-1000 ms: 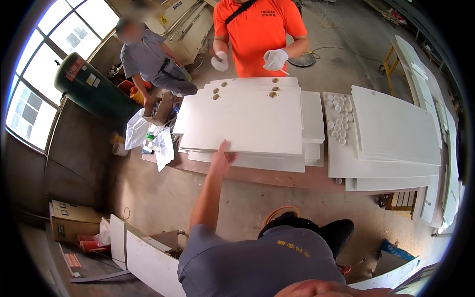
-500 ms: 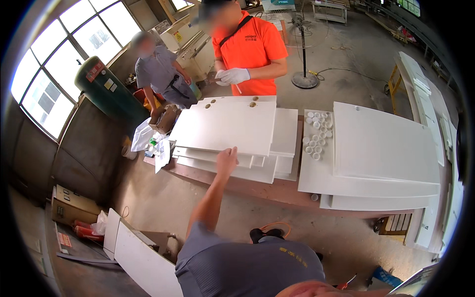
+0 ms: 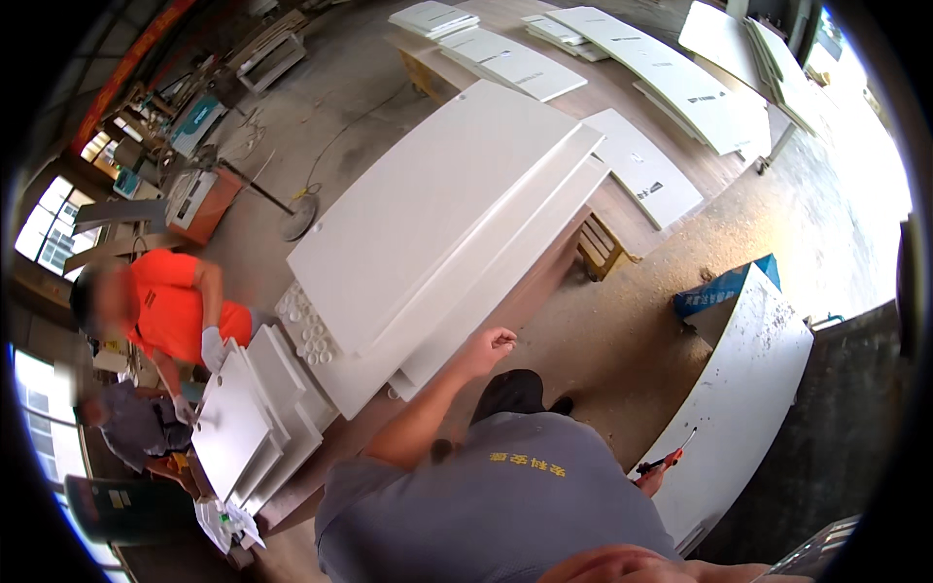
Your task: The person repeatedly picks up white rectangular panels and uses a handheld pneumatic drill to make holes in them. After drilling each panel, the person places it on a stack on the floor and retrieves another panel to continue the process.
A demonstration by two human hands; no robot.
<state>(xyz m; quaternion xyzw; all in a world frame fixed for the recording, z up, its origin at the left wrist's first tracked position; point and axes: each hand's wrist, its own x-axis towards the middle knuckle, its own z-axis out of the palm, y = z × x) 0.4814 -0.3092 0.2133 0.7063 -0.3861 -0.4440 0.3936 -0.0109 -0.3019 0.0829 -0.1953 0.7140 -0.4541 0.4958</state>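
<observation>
- Okay, far upper left: red banner [image 3: 121, 73], lettering too blurred to make out.
- Co-worker in orange [image 3: 170, 296], gloved, hands at the smaller panel pile [image 3: 228, 423] on the left end of the table [image 3: 335, 452].
- White round caps [image 3: 313, 335] by the left edge of the large panel stack [image 3: 437, 214], which sits toward the table's right end.
- Left hand [image 3: 484, 352]: just off the stack's near edge, contact unclear. Fingers loosely curled, nothing visible in them.
- Step, my read: tool in hand, no panel held; gripping one would call for uncurling those fingers.
- Shirt [image 3: 437, 496]: yellow lettering on chest.
- Right hand [image 3: 661, 478]: fingers wrapped round a red-and-black screwdriver-like tool [image 3: 673, 457]; can't tell if touching the spotted white board [image 3: 743, 389].
- Far panels [image 3: 671, 78]: dark printed marks.
- Blue bag [image 3: 734, 280]: pale print.
</observation>
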